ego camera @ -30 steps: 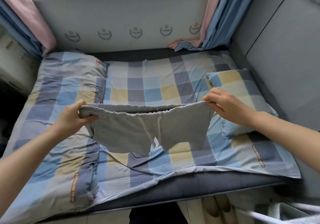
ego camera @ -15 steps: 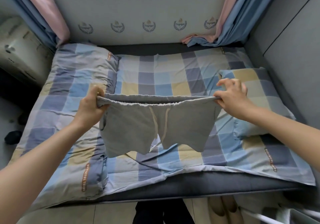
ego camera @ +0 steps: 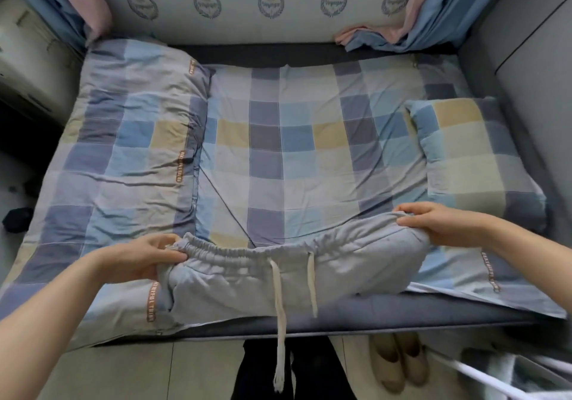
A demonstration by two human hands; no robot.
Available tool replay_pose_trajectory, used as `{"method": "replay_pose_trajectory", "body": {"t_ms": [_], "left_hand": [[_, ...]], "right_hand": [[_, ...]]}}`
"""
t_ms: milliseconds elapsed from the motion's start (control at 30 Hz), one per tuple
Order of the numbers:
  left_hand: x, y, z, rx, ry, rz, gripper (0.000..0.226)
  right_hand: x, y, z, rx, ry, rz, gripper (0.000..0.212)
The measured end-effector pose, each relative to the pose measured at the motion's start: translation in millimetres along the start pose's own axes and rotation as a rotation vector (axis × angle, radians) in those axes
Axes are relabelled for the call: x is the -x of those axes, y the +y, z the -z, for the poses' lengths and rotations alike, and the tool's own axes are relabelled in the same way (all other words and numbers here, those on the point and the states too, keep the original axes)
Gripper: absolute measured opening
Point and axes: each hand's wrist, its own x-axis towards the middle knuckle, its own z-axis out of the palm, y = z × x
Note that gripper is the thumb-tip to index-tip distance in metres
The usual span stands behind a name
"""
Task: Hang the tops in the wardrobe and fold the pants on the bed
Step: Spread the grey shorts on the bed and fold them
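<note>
Grey shorts [ego camera: 294,275] lie along the bed's near edge [ego camera: 340,314], one drawstring [ego camera: 280,322] hanging past it. Left hand [ego camera: 139,258] and right hand [ego camera: 439,223] each pinch a waistband end. Open checked sheet [ego camera: 294,152] lies beyond.

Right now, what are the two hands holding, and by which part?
Grey shorts: left hand and right hand pinch the waistband's two ends.

The shorts [ego camera: 294,275] lie on the bed [ego camera: 309,319] at its near edge, near the middle, waistband toward the far edge. One drawstring [ego camera: 280,322] hangs over the near edge. The left hand [ego camera: 145,260] pinches the waistband's left end; the right hand [ego camera: 439,223] pinches its right end. A folded quilt [ego camera: 123,158] covers the bed's left side. A pillow [ego camera: 470,152] lies at the right edge. Slippers [ego camera: 399,362] sit on the floor before the near edge.
</note>
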Motion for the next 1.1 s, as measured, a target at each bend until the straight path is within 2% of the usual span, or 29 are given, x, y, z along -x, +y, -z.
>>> {"method": "replay_pose_trajectory", "body": {"t_ms": [133,200,267,367,533,633,700,833,900,933,1000,1067,1100], "left_hand": [[-51.3,8.5,13.4,0.107,0.278,-0.17,0.03],[-96.9,-1.0,14.1,0.114,0.425,-0.211,0.02],[-136.9,-14.5,6.7,0.065,0.544,-0.222,0.01],[-238.6,-62.3,9.5,-0.066,0.618,-0.205,0.005],[-369.7,-136.2,28.6,-0.294,0.691,-0.177,0.019],[-409.4,-148.8,44.5,-0.339,0.706,-0.158,0.007],[-424.2,-141.6,60.1,-0.358,0.723,-0.21,0.006],[-440.5,-94.7,89.7,-0.421,0.703,-0.304,0.018],[-451.8,-58.6,105.3,-0.449,0.794,-0.356,0.016],[-458.6,-41.0,115.6,-0.449,0.863,-0.376,0.016],[-473.8,-9.0,127.6,-0.383,0.93,-0.364,0.032],[-488.6,7.9,124.0,-0.443,0.977,-0.303,0.049],[-495.1,9.5,112.4,-0.506,0.984,-0.282,0.05]], "right_hand": [[-56.8,-0.1,7.4,0.008,0.156,0.05,0.014],[-106.1,13.7,3.7,-0.003,0.334,0.1,0.009],[-148.2,29.1,-3.8,0.028,0.508,0.156,0.019],[-256.4,78.9,-9.1,0.168,0.64,0.178,0.033],[-383.2,158.6,-13.2,0.265,0.709,0.26,0.012],[-421.3,179.1,-3.8,0.284,0.722,0.3,0.012],[-435.0,178.1,4.2,0.319,0.735,0.343,0.013],[-449.1,138.8,26.8,0.433,0.773,0.438,0.013],[-467.5,106.8,47.3,0.491,0.833,0.444,0.01],[-481.6,89.3,57.3,0.491,0.87,0.428,0.015],[-502.6,59.8,73.6,0.488,0.944,0.313,0.03],[-520.9,44.7,74.0,0.622,0.981,0.205,0.038],[-527.5,42.2,65.2,0.719,0.953,0.2,0.04]]}}
